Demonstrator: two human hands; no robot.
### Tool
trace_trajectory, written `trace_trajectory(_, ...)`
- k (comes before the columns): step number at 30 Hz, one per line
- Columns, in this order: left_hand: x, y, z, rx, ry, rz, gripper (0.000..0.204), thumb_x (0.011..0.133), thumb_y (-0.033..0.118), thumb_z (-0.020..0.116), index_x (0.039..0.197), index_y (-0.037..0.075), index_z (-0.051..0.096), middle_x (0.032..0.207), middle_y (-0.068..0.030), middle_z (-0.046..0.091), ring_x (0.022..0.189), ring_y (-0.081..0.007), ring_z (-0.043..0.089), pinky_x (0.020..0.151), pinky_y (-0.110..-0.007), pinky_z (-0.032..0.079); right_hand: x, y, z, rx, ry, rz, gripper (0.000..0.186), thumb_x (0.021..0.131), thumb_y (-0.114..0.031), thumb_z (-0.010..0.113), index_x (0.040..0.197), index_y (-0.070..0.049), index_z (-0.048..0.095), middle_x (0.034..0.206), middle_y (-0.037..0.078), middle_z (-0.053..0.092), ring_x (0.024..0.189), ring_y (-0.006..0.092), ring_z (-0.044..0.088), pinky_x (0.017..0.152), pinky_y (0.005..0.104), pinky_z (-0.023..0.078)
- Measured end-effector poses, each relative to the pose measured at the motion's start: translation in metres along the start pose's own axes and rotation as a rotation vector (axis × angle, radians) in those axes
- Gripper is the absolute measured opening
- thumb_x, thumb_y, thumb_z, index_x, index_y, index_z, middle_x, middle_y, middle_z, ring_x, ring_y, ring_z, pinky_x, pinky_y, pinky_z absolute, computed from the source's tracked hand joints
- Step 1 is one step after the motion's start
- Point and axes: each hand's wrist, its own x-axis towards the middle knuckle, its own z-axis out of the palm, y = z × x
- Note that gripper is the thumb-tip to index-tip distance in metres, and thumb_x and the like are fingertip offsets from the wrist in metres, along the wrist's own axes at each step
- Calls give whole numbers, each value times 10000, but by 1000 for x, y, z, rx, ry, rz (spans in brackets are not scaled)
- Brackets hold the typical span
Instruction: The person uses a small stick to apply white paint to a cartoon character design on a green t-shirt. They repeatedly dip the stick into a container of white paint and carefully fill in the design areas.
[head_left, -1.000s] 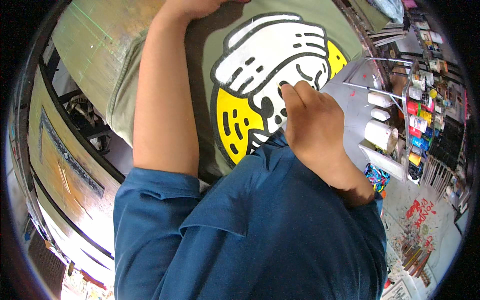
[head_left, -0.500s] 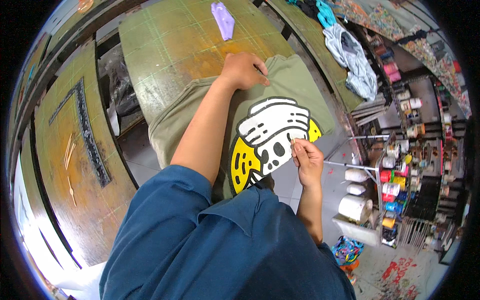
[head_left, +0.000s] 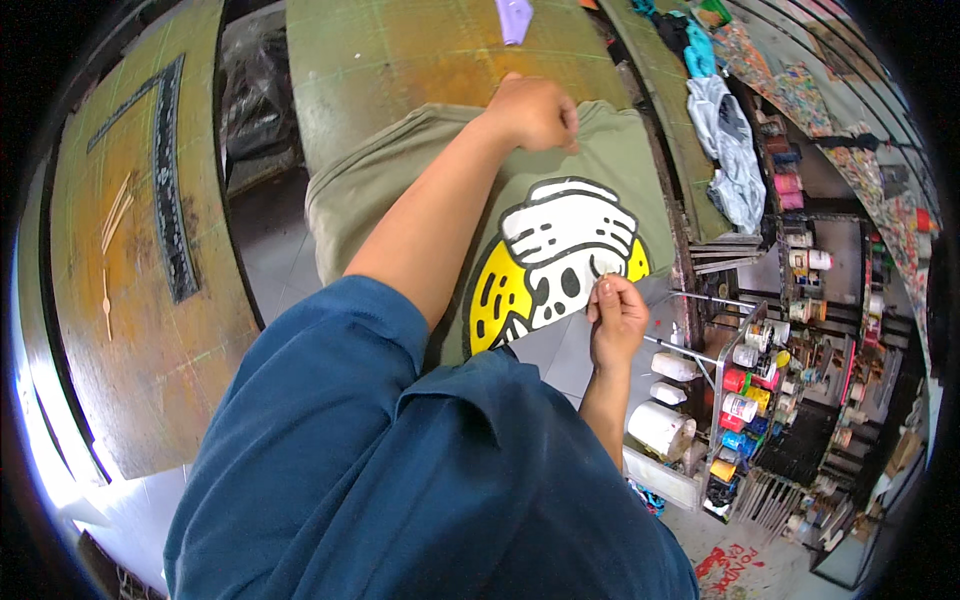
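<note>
A soft olive cloth garment lies creased over the near end of the scuffed worktop, bearing a smooth, black-outlined white-and-yellow cartoon print. The left hand is at its far edge, fingers loosely bent, any grip hidden. The right hand pinches its fingertips together by the print; whether they hold something, I cannot tell.

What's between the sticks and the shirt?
Head view: long arm of the L-shaped strip, tabletop, then a gap showing floor, before the shirt.
</note>
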Motion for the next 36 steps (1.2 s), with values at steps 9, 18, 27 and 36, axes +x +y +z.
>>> trace_trajectory(9,6,15,-12,50,-160,-130,338,696,401,859,948,185,794,1005,-37,763,1002,-237,686,1029,-367,344,5,-4,0,-91,62,45,157,989,-154,690,1004,2,710,695,23,610,496,58,456,434,211,335)
trace_trajectory(18,18,-3,7,27,-38,-30,250,694,340,858,865,174,782,822,-11,752,800,-192,704,892,-351,447,9,-1,-1,-18,35,45,187,1006,-178,669,1012,6,698,690,30,604,484,50,444,414,207,323)
trace_trajectory(27,15,-4,2,-33,-33,-33,295,646,335,836,874,153,795,901,-89,774,880,-270,739,824,-367,562,7,3,-7,-3,10,22,173,1007,-156,664,1011,15,693,700,48,610,481,59,461,413,213,347)
trace_trajectory(36,11,3,-5,-94,-75,-117,271,671,314,857,874,144,795,898,-91,777,854,-250,741,816,-337,566,6,6,-5,13,6,-14,165,1010,-135,652,1010,26,689,697,50,610,489,65,475,422,213,360)
